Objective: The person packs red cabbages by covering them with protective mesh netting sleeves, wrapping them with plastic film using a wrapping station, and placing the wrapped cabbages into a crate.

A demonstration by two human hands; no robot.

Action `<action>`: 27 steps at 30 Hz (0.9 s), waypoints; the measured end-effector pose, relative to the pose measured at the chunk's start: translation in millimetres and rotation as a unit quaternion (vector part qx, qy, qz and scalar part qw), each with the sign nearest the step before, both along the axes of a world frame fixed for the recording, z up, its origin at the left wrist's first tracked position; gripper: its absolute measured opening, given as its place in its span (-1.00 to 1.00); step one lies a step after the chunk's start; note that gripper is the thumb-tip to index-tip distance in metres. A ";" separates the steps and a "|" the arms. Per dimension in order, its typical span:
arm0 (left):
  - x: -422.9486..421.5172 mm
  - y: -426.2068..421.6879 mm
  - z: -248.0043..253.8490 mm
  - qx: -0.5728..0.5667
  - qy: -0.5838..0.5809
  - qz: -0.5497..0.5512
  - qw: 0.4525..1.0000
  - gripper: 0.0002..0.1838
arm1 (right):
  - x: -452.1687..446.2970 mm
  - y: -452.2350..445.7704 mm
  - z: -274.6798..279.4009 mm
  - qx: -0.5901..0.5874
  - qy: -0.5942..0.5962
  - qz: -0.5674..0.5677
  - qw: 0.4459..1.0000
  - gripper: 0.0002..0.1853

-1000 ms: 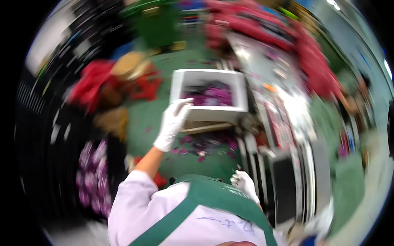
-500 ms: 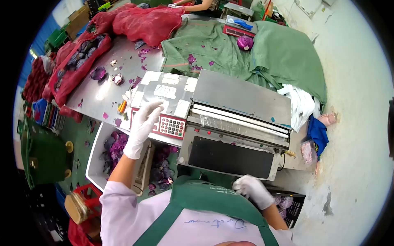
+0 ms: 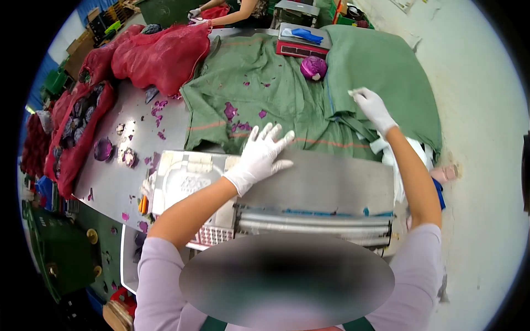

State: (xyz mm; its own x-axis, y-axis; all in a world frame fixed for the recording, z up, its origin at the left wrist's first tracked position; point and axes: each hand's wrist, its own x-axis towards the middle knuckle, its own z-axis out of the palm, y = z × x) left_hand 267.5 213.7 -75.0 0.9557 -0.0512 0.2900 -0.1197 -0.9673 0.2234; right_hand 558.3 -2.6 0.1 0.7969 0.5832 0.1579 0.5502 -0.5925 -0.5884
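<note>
My left hand [image 3: 262,157], in a white glove, is open with its fingers spread. It is over the left end of the metal top plate of the wrapping machine [image 3: 326,179], beside the digital scale [image 3: 193,174]; whether it touches the plate I cannot tell. My right hand [image 3: 374,109], also gloved, reaches out above the green sack [image 3: 381,66] with its fingers curled together. Anything between those fingertips is too small to make out. A peeled purple cabbage [image 3: 313,68] sits ahead and left of my right hand, against the sack.
A second scale [image 3: 302,41] with a blue glove on it stands behind the cabbage. Red mesh sacks [image 3: 160,58] line the table's left side. Purple leaf scraps [image 3: 231,111] lie about on green cloth [image 3: 265,71]. Another person's gloved hands [image 3: 196,17] are at the far end.
Both hands have moved forward. My left went from over the scale to the machine's top plate; my right rose from beside the apron to above the green sack. The view has shifted forward.
</note>
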 end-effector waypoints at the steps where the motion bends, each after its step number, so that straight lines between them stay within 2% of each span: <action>1: 8.6 -0.8 -8.7 0.008 0.006 0.005 1.000 -0.22 | 42.4 23.3 -25.6 -0.003 -0.114 0.040 0.993 -0.67; 6: 18.7 -6.1 -10.7 -0.011 0.094 0.034 0.995 -0.26 | 159.0 139.4 -106.4 -0.067 -0.168 0.011 0.983 -0.53; 8: 19.9 -7.0 -7.5 -0.007 0.102 0.033 0.994 -0.25 | 169.4 165.7 -111.0 -0.115 -0.129 -0.018 0.985 -0.23; 10: 20.6 -5.7 -8.5 0.006 0.109 0.029 0.994 -0.23 | 178.3 180.1 -122.4 -0.110 -0.169 -0.031 0.979 -0.12; 12: 22.5 -6.4 -5.6 0.006 0.118 0.031 0.993 -0.23 | 180.1 182.0 -134.8 -0.265 -0.131 -0.028 0.955 -0.16; 14: 22.7 -6.0 -5.9 0.010 0.122 0.034 0.992 -0.23 | 169.4 173.4 -160.1 -0.250 -0.179 -0.004 0.952 -0.16; 16: 22.0 -7.5 -6.6 0.012 0.104 0.036 0.994 -0.24 | 147.2 154.9 -157.8 -0.273 -0.255 0.111 0.921 -0.15; 18: 22.6 -10.1 -4.2 -0.021 0.101 0.049 0.993 -0.26 | 103.1 121.1 -146.3 -0.308 -0.251 0.300 0.867 -0.19; 20: 23.4 -3.8 -4.3 -0.165 0.090 0.068 0.980 -0.29 | 61.5 90.3 -125.9 -0.261 -0.254 0.313 0.877 -0.27; 21: 29.9 1.1 -5.3 -0.196 0.063 0.079 0.975 -0.28 | 57.5 77.6 -122.8 -0.201 -0.278 0.306 0.888 -0.37; 22: 40.2 7.8 -5.7 -0.227 0.036 0.089 0.969 -0.26 | 54.4 68.7 -113.6 -0.206 -0.278 0.304 0.888 -0.37; 24: 71.0 33.6 -8.4 -0.343 -0.004 0.139 0.929 -0.17 | 42.0 51.1 -96.3 -0.136 -0.097 0.231 0.958 -0.44; 25: 89.6 48.7 -14.7 -0.371 0.005 0.170 0.913 -0.08 | 49.2 47.3 -112.9 -0.059 -0.069 0.223 0.971 -0.47; 26: 106.0 60.3 -22.8 -0.398 0.014 0.201 0.895 0.01 | 48.3 50.1 -119.9 -0.062 -0.069 0.221 0.971 -0.47; 27: 117.3 65.6 -27.2 -0.399 0.013 0.200 0.895 0.01 | 44.9 57.6 -123.2 -0.060 0.096 0.182 0.977 -0.45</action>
